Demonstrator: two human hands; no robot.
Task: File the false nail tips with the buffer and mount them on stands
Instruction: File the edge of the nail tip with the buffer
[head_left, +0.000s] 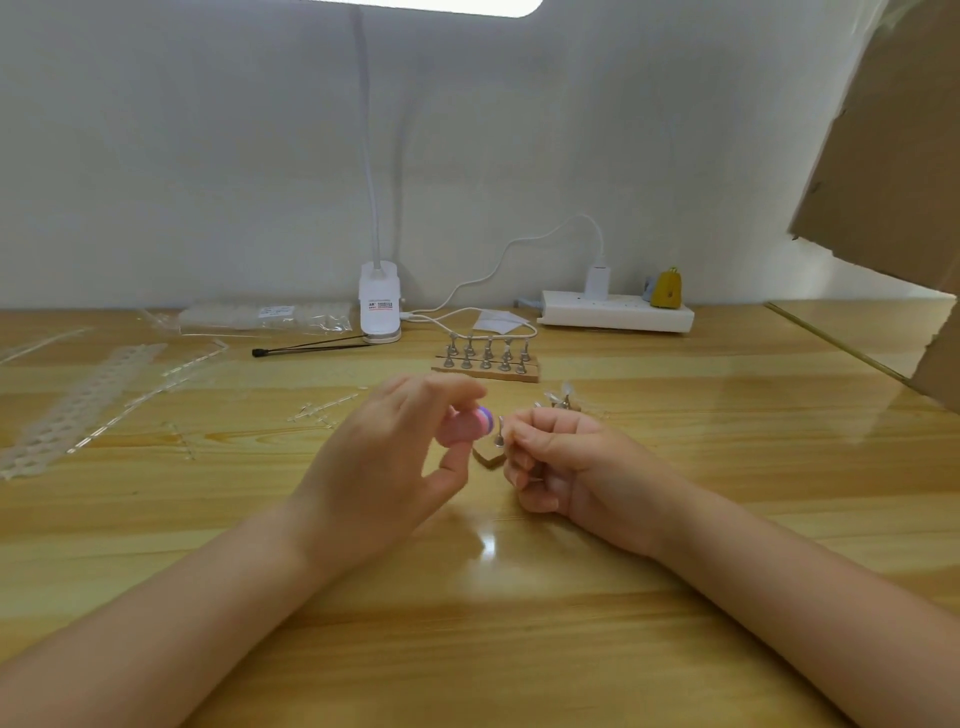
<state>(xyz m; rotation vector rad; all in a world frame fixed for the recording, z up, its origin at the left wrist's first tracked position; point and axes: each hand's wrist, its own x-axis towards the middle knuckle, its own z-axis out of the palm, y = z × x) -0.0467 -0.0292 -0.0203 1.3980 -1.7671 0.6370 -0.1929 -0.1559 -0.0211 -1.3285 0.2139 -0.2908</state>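
Left hand: I see my left hand (400, 457) over the table (519, 623), just in front of the wooden stand block (488, 368), thumb and fingers pinching the pink and purple buffer (470, 423).
Right hand: my right hand (558, 462) is curled, just right of the buffer and nearer me than the block, holding a small metal stand (500, 434); I cannot tell whether a nail tip is on it.
Stand block: rows of metal stands (487, 353) upright on it.
Mounted tips: stands with clear tips (561, 399) just right of and in front of the block.
Behind the block: clip lamp (380, 306) to its left, power strip (618, 312) to its right.
Far left of the block: clear tip strips (78, 400).
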